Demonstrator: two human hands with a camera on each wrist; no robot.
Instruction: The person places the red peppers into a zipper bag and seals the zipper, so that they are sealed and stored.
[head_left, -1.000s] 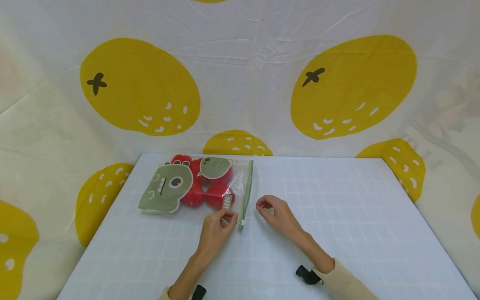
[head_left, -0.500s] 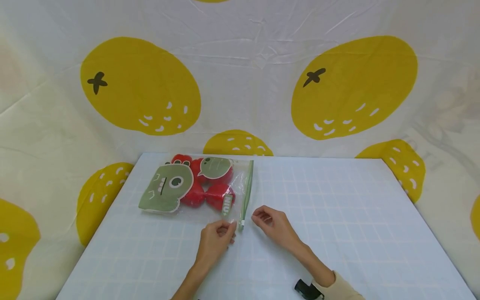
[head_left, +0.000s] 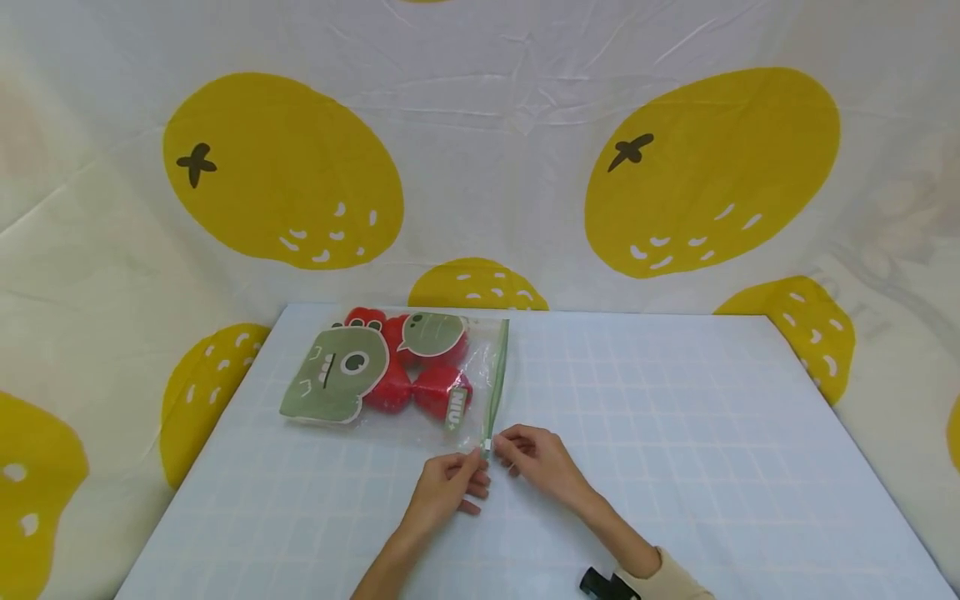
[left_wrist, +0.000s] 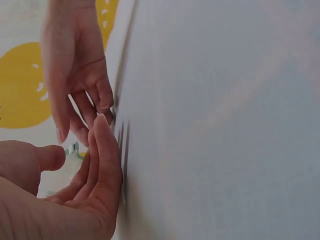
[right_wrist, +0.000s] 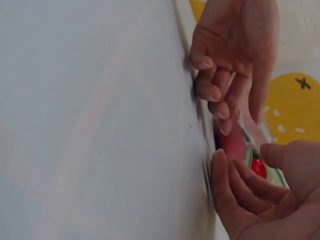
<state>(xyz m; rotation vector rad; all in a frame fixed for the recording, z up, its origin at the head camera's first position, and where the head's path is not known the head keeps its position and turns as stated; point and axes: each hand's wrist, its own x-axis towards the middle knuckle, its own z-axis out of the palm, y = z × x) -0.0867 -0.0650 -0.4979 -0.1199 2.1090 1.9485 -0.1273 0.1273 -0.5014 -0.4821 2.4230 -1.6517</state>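
A clear zip bag (head_left: 322, 375) with a green dinosaur print lies on the table, its green zip strip (head_left: 497, 375) on the right. Red rounded objects (head_left: 442, 392) show through the plastic; their kind is unclear. My left hand (head_left: 442, 492) is at the bag's near right corner, below the white slider (head_left: 487, 445). Just right of the slider is my right hand (head_left: 546, 468). In the left wrist view my left hand (left_wrist: 82, 212) has thumb and fingers apart. The right wrist view shows a gap between my right hand's (right_wrist: 275, 210) thumb and fingers.
The table (head_left: 675, 433) has a pale blue checked top. Behind it hangs a white cloth (head_left: 495, 167) with large yellow fruit prints. A black wrist-camera mount (head_left: 607, 585) sits by the right sleeve (head_left: 660, 575).
My left hand has shifted toward me and right, uncovering the bag's label. My right hand has moved nearer me and left, to beside the slider. The bag has stayed in place.
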